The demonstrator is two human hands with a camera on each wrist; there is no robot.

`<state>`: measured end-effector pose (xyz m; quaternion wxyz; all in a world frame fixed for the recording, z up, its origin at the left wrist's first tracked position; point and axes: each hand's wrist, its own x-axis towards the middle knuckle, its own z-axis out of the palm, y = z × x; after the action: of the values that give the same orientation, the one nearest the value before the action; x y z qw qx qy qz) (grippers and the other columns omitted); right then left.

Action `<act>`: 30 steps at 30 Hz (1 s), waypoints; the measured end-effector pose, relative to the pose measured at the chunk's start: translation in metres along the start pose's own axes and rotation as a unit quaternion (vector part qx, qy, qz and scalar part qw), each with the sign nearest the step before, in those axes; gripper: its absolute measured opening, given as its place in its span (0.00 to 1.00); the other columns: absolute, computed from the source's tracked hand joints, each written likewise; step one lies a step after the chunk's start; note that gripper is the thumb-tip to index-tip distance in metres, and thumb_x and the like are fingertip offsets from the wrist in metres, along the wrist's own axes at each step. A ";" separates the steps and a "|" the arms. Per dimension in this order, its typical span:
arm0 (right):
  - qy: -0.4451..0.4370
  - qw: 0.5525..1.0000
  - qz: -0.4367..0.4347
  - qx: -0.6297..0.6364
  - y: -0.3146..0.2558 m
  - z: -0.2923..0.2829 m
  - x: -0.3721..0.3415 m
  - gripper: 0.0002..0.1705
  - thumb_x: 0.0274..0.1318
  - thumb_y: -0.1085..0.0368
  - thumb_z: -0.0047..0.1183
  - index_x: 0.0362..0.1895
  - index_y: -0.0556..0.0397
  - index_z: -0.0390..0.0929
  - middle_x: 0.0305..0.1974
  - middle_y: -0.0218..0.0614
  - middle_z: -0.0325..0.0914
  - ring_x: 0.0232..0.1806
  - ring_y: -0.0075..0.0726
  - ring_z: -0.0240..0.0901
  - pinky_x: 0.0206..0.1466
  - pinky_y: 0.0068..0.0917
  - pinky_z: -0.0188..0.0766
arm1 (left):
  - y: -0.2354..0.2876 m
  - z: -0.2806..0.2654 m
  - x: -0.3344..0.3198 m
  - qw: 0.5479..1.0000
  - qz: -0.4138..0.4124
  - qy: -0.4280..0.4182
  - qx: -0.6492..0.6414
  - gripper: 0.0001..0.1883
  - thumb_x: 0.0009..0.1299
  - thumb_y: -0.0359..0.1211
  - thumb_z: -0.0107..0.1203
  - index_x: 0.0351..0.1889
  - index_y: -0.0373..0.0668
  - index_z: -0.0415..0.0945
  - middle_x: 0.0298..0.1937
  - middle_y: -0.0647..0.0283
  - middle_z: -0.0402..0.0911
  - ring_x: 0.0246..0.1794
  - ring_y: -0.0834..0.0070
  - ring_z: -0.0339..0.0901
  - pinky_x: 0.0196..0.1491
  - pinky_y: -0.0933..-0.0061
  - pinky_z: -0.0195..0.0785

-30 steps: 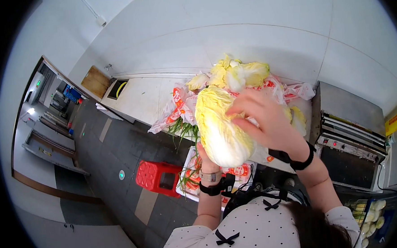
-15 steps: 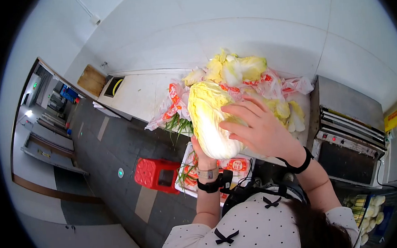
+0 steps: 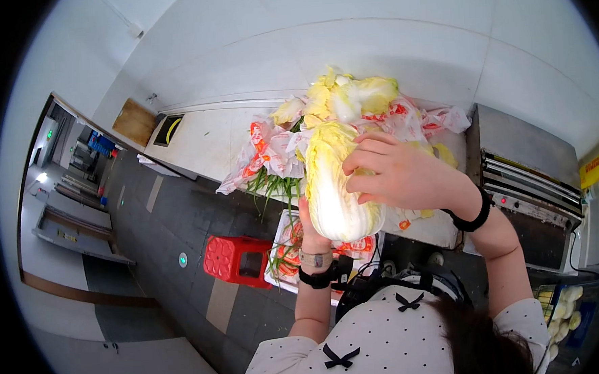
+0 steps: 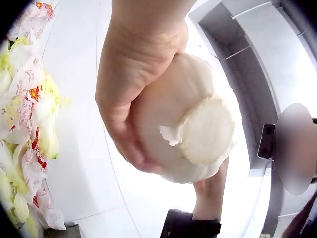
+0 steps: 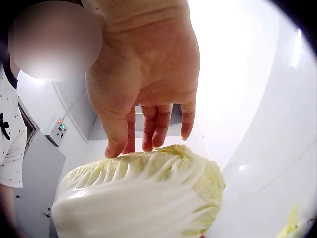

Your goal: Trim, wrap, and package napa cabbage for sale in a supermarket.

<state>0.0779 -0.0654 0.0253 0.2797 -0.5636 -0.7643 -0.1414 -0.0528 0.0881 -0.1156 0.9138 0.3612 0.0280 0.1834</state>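
Note:
A large napa cabbage [image 3: 334, 199], yellow at its leafy top and white at its base, is held up in front of the person's chest. The left hand [image 3: 313, 235] grips it from below and the side. In the left wrist view, that hand's curled fingers [image 4: 130, 144] wrap round the white base, beside the round cut stem end [image 4: 208, 130] and a small torn flap. Over the cabbage's other side is the right hand [image 3: 407, 173]. Its extended fingers and thumb [image 5: 115, 144] point down at the leaf edges, with the fingertips right at the surface.
Loose cabbage leaves [image 3: 359, 97] lie on red-and-white plastic bags [image 3: 270, 151] on the counter [image 3: 212, 139], by long green stalks [image 3: 276, 185]. A red stool [image 3: 232, 261] and a white box [image 3: 275, 276] stand below. At right are a metal appliance [image 3: 527, 141] and a crate of pale vegetables [image 3: 563, 315].
The cabbage shifted left, then back right, staying in the left hand. The right hand lowered from above the leaves to their surface, its fingers moving along the cabbage's right side.

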 end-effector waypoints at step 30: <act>-0.036 0.993 0.112 -0.010 0.000 0.014 -0.011 0.04 0.44 0.69 0.48 0.28 0.53 0.70 0.31 0.34 0.67 0.42 0.37 0.64 0.53 0.31 0.57 | -0.003 -0.003 0.007 0.997 0.002 0.040 0.062 0.42 0.59 0.59 0.43 0.65 0.41 0.51 0.63 0.52 0.61 0.60 0.57 0.63 0.61 0.55 0.57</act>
<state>0.0769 -0.0667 0.0077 0.2605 -0.6530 -0.7045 -0.0970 -0.0464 0.0907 -0.1194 0.8873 0.4099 0.0749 0.1978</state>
